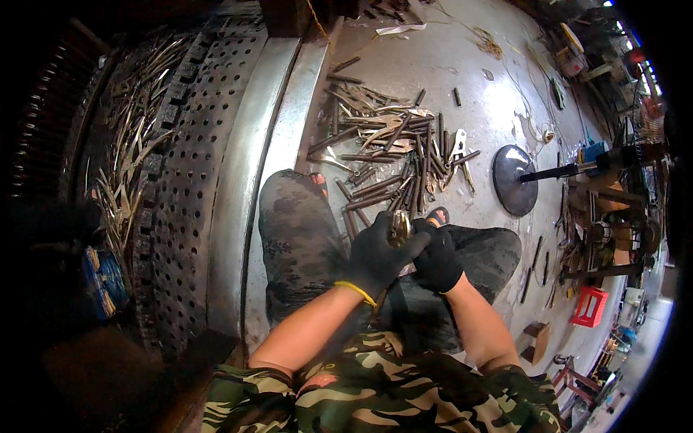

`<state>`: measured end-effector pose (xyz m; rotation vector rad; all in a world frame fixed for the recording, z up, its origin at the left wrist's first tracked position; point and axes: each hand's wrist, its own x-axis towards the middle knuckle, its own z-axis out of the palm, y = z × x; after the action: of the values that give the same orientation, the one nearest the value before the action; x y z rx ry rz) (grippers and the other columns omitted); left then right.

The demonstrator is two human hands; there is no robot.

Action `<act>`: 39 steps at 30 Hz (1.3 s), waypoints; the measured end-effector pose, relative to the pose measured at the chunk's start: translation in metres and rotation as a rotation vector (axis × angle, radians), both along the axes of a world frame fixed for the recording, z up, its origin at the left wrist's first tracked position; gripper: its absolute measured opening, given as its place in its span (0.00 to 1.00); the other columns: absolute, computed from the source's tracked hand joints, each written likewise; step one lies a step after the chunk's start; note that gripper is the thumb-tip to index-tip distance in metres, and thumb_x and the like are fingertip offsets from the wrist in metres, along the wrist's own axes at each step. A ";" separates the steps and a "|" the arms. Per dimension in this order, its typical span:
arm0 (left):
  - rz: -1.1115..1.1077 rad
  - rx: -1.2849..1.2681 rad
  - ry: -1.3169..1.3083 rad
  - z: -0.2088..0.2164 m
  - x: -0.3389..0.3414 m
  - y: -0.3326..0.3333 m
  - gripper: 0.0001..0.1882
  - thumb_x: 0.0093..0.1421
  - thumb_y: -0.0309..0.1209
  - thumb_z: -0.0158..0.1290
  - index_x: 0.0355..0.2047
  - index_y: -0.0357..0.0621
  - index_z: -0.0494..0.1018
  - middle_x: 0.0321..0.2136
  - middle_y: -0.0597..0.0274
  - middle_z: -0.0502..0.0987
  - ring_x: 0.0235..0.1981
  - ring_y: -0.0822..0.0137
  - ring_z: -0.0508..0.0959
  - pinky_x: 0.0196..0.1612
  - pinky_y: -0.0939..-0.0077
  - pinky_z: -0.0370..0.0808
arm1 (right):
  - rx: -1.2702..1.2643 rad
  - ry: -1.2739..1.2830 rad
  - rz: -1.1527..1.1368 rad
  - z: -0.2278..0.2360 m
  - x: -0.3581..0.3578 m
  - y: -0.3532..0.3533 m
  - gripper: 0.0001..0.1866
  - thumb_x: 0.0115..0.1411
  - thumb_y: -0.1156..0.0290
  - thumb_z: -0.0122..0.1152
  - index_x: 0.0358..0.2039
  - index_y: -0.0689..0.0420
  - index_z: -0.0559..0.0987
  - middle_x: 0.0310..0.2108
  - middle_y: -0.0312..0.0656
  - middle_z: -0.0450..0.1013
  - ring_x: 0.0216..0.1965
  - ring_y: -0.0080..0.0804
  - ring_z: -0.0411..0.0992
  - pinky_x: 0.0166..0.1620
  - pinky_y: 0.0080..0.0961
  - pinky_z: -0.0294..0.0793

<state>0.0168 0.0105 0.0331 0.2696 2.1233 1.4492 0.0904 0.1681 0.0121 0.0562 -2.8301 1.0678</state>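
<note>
My left hand, in a black glove with a yellow cuff, is closed around a shiny metal tool piece. It looks like the head of a pair of pliers, but its lower part is hidden by the glove. Close against it on the right, my gloved right hand has its fingers curled; what they grip is hidden. Both hands are over my lap, between my bent knees. On the floor beyond them lies a heap of dark metal tubes mixed with silvery pliers parts. One pair of locking pliers lies at the heap's right side.
At left runs a perforated metal bench with a smooth steel edge, and a pile of long metal pieces behind it. A stand with a round black base is on the right, with a red crate nearer me.
</note>
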 end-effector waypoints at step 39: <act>-0.012 -0.003 -0.014 -0.007 -0.006 -0.006 0.39 0.53 0.61 0.55 0.45 0.33 0.70 0.29 0.40 0.79 0.35 0.41 0.80 0.39 0.54 0.75 | -0.016 -0.185 0.076 -0.007 -0.006 0.020 0.15 0.56 0.76 0.53 0.45 0.63 0.76 0.26 0.48 0.74 0.28 0.49 0.71 0.35 0.40 0.68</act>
<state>0.0112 0.0042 0.0260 0.2697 2.1096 1.4365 0.0844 0.1884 0.0055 0.0668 -3.0053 1.1689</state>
